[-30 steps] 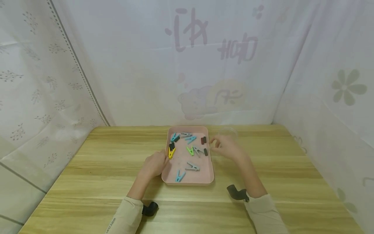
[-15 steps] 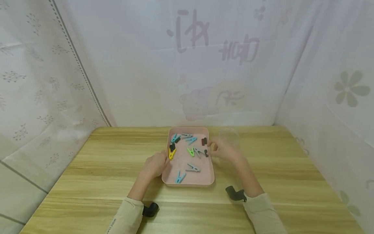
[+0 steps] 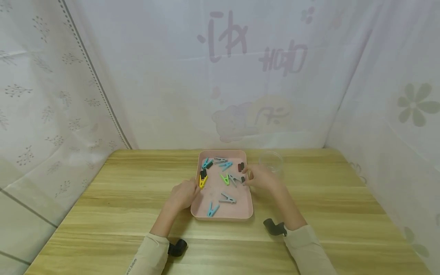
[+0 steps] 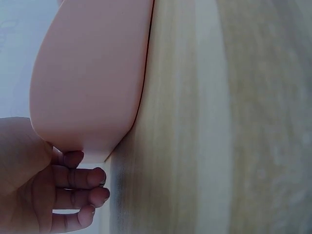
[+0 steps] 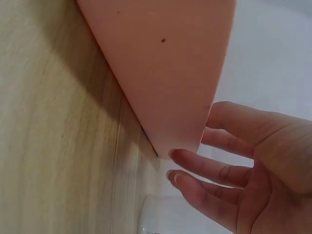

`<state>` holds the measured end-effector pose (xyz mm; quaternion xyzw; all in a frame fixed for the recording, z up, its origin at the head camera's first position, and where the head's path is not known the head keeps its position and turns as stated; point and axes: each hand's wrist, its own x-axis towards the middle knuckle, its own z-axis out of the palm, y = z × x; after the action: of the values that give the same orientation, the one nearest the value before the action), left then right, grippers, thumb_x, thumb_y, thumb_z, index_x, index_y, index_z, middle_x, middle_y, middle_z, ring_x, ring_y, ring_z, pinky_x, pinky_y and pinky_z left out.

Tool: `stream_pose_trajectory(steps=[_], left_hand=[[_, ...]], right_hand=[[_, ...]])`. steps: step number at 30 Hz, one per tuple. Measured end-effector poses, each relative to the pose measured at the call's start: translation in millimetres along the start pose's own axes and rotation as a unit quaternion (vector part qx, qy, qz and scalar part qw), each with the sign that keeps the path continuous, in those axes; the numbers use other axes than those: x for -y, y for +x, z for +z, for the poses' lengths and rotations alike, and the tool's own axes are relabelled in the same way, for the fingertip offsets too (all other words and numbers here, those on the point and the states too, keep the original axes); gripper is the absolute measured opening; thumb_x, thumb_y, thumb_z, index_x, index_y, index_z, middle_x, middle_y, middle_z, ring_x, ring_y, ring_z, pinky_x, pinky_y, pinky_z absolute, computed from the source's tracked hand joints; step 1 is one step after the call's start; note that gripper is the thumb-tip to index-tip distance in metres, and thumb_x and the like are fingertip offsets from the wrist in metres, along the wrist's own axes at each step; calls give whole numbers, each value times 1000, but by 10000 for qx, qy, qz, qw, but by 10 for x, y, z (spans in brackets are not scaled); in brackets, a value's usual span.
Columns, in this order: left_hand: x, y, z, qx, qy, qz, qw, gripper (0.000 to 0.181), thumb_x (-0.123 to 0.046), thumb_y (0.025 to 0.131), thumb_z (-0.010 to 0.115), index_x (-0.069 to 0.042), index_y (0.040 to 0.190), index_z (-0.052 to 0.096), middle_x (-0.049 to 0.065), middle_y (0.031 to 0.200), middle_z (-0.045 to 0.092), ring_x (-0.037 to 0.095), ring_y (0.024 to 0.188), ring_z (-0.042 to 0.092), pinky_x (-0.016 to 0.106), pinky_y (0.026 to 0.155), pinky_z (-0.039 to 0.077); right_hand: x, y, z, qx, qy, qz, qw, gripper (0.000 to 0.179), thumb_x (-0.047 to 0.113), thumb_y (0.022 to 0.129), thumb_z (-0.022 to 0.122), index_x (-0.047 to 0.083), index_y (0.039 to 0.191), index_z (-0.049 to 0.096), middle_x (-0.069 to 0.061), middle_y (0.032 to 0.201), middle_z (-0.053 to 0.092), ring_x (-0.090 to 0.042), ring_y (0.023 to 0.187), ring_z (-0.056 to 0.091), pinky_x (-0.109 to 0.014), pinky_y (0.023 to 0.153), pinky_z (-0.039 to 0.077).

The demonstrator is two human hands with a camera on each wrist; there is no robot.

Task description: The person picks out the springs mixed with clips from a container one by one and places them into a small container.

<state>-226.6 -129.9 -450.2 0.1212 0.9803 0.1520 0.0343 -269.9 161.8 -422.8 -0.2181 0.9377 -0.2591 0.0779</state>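
Note:
A pale pink tray (image 3: pixel 221 214) lies on the table, holding several clothespins: a yellow one (image 3: pixel 203 182), a green one (image 3: pixel 225 179), and blue and grey ones. Small black pieces (image 3: pixel 203 173) and a dark red piece (image 3: pixel 240 167) lie in it too, their kind too small to tell. My left hand (image 3: pixel 184 194) grips the tray's left rim, its other fingers loosely bent outside the wall. Over the right rim reaches my right hand (image 3: pixel 262 178), thumb and forefinger apart near a small black piece (image 3: pixel 243 178), which is partly hidden. Its remaining fingers hang outside the tray wall (image 5: pixel 165 78).
Behind the right hand a clear round container (image 3: pixel 270 160) stands on the wooden table (image 3: pixel 309 183). Patterned white curtains (image 3: pixel 165 76) surround the back and sides. A black camera mount sits at each sleeve cuff.
My right hand has moved left from beside the tray, so that its fingertips now cross the right rim near the black piece. The left hand stays on the left rim.

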Motion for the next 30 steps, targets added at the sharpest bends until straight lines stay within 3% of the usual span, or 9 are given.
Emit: stream_pose_trajectory(steps=[8, 12, 15, 19, 24, 26, 30], left_hand=[[-7, 2, 4, 125, -37, -170, 9998, 23, -20, 102, 47, -1, 94, 57, 8, 73, 52, 20, 61, 48, 32, 52, 41], [-8, 1, 0, 154, -84, -205, 9996, 23, -20, 102, 47, -1, 95, 57, 8, 74, 53, 20, 62, 49, 33, 53, 41], [-9, 1, 0, 168, -117, -226, 9995, 23, -20, 102, 46, -1, 96, 57, 8, 73, 52, 20, 61, 49, 33, 52, 41], [-19, 10, -6, 186, -145, -257, 9994, 23, -20, 102, 47, -1, 98, 56, 8, 74, 53, 20, 61, 49, 32, 52, 41], [-27, 28, -6, 152, -77, -233, 9996, 22, -20, 103, 46, -1, 99, 56, 8, 76, 54, 20, 63, 49, 34, 54, 42], [-28, 36, -5, 135, -90, -225, 9996, 23, -21, 104, 46, -1, 98, 56, 8, 76, 54, 20, 63, 49, 34, 54, 42], [-33, 47, -1, 85, -153, -200, 9996, 23, -21, 105, 45, -2, 96, 56, 7, 75, 53, 19, 62, 49, 33, 53, 41]], right_hand=[[73, 57, 26, 244, -275, 358, 9987, 42, 10, 85, 78, -4, 123, 66, -4, 83, 64, -17, 74, 56, -27, 64, 50], [94, 72, 60, 275, -329, 589, 9973, 43, 7, 85, 76, -4, 124, 65, -9, 95, 68, -18, 79, 57, -32, 71, 53], [111, 94, 89, 290, -437, 713, 9961, 42, 3, 84, 74, -4, 124, 65, -11, 98, 70, -18, 74, 57, -31, 68, 52], [116, 139, 114, 258, -889, 633, 9937, 37, 0, 82, 71, -2, 119, 70, -11, 97, 72, -17, 68, 53, -25, 60, 44], [145, 152, 130, 119, -1292, 633, 9895, 34, 1, 81, 71, 1, 115, 72, -12, 107, 73, -19, 75, 56, -25, 60, 45], [163, 158, 136, 89, -1384, 702, 9879, 34, 1, 81, 71, 3, 115, 72, -10, 103, 73, -20, 75, 56, -25, 60, 45], [190, 172, 143, 35, -1535, 768, 9852, 21, -1, 81, 69, 3, 102, 72, -8, 85, 68, -19, 71, 54, -26, 58, 41]])
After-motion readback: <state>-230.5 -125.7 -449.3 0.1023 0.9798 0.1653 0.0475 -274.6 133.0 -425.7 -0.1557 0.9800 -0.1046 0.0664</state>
